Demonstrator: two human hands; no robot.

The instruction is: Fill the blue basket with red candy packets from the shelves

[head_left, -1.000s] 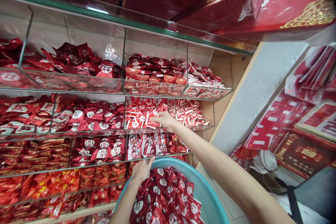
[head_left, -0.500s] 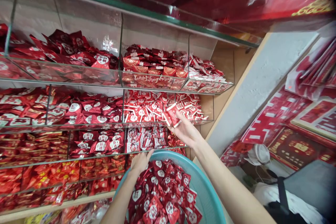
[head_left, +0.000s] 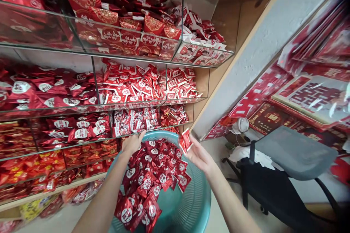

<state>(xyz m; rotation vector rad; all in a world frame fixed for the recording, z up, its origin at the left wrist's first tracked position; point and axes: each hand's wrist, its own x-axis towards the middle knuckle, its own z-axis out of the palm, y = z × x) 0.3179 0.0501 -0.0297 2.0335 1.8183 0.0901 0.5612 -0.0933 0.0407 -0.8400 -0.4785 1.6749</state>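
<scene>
A teal plastic basket [head_left: 195, 185] holds a pile of dark red packets [head_left: 147, 180] with white labels, heaped toward its left side. My left hand [head_left: 132, 145] is at the basket's back left rim, its fingers closed around the edge. Over the basket's right rear rim, my right hand [head_left: 197, 153] pinches a small red and white packet [head_left: 185, 141] between thumb and fingers. Behind the basket, a shelf compartment contains a heap of similar small red and white packets [head_left: 131, 85].
Glass-fronted shelves [head_left: 128, 106] full of red packets stand ahead and to the left. On the right are a grey and black office chair [head_left: 298, 153], a wall [head_left: 246, 40] and red printed decorations [head_left: 317, 94]. Bagged goods [head_left: 35, 207] lie under the lowest shelf.
My right hand has come down and away from the shelf compartment with the small packet, to the basket's rim. The view has tilted down and turned right, showing more of the basket and chair.
</scene>
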